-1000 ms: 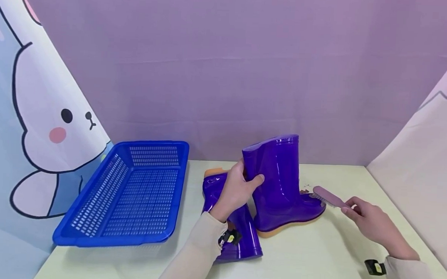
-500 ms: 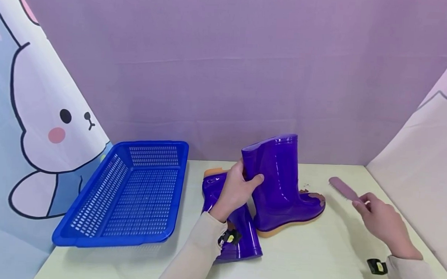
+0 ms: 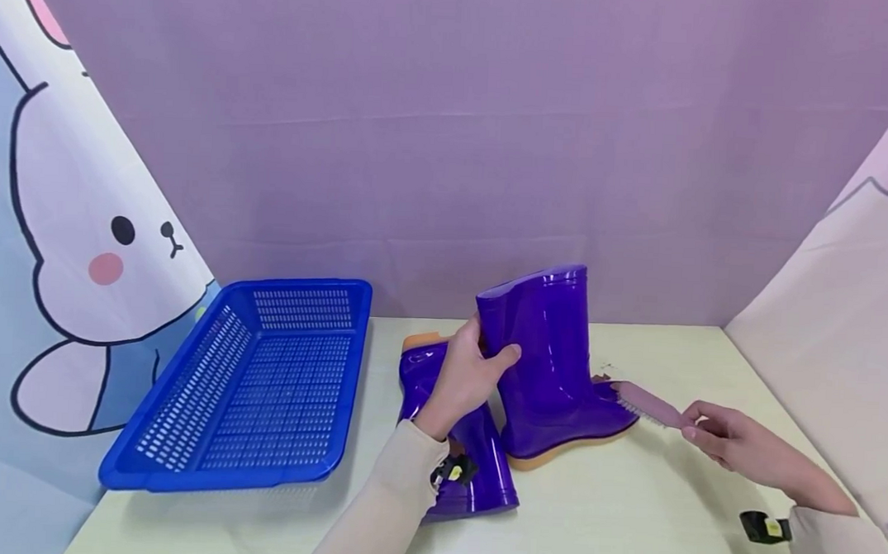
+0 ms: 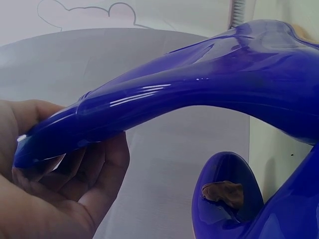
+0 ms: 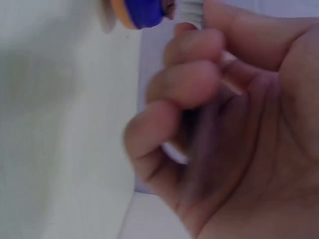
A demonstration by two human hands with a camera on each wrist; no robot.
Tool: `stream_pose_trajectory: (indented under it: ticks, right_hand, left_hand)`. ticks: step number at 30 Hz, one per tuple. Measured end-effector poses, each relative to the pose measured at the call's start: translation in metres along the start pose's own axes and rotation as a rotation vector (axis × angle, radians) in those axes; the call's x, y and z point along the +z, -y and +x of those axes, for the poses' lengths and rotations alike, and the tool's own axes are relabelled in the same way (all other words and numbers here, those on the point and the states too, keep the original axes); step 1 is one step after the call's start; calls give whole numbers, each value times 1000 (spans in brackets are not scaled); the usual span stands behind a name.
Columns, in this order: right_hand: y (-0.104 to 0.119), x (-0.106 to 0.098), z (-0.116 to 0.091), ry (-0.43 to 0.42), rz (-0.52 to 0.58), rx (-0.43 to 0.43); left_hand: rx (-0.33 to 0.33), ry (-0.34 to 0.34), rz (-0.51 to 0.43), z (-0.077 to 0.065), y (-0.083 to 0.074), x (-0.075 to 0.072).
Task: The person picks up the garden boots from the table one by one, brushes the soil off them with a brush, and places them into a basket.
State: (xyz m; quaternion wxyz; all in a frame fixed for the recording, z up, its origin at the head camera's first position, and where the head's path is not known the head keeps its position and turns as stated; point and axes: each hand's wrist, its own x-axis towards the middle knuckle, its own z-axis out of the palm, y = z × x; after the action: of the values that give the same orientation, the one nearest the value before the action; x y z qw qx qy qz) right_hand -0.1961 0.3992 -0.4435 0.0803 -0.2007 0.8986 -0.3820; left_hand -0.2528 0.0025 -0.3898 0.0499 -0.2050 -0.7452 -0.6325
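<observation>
Where L hand (image 3: 463, 379) grips: upper shaft of upright purple boot (image 3: 548, 356), thumb on near face, fingers curled round other side.
Upright boot, pos.: on table (image 3: 590, 515), below & right of L grip; orange sole down, toe twd R hand (image 3: 738, 443).
R hand grip: pinches handle end of pink brush (image 3: 649, 401) btwn thumb & fingers.
Brush, pos.: left of R grip, head over boot toe, white bristles facing down.
Brown matter (image 3: 602, 378): at boot instep, just beyond brush head.
2nd purple boot (image 3: 491, 469): lying on table beneath L forearm, w/ brown patch (image 4: 225, 193).
Blue basket (image 3: 306, 283): perforated, rectangular, left of L grip, well apart.
Purple backdrop (image 3: 420, 144): creased, beyond both grips.
</observation>
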Motion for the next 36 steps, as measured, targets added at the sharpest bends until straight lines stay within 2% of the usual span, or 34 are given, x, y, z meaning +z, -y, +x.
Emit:
stream_pose_trajectory:
  ticks: [3,5,11,19,22,26,30,33,36]
  right_hand:
    - [-6,3,2,71,48,49]
    - [-7,7,2,59,21,102]
    - [-4,14,5,-100,-124,211]
    - [-5,15,6,-281,-327,240]
    - [-4,11,3,-345,-357,262]
    - [4,9,5,-346,-299,238]
    - [20,13,12,-341,-270,139]
    - [32,18,16,-348,-321,92]
    - [42,22,16,-339,-401,126]
  left_hand:
    - [1,-2,-2,0,0,0]
    - [-1,-4,-2,0,0,0]
    - [-5,-12,22,-1,-3,0]
    - [-3,-1,60,0,0,1]
    - [-6,10,65,-1,0,1]
    - [-17,20,57,-2,-2,1]
    - [-22,19,61,-2,-4,2]
    - [-17,24,73,-2,-4,2]
    - [-1,33,81,-2,-5,3]
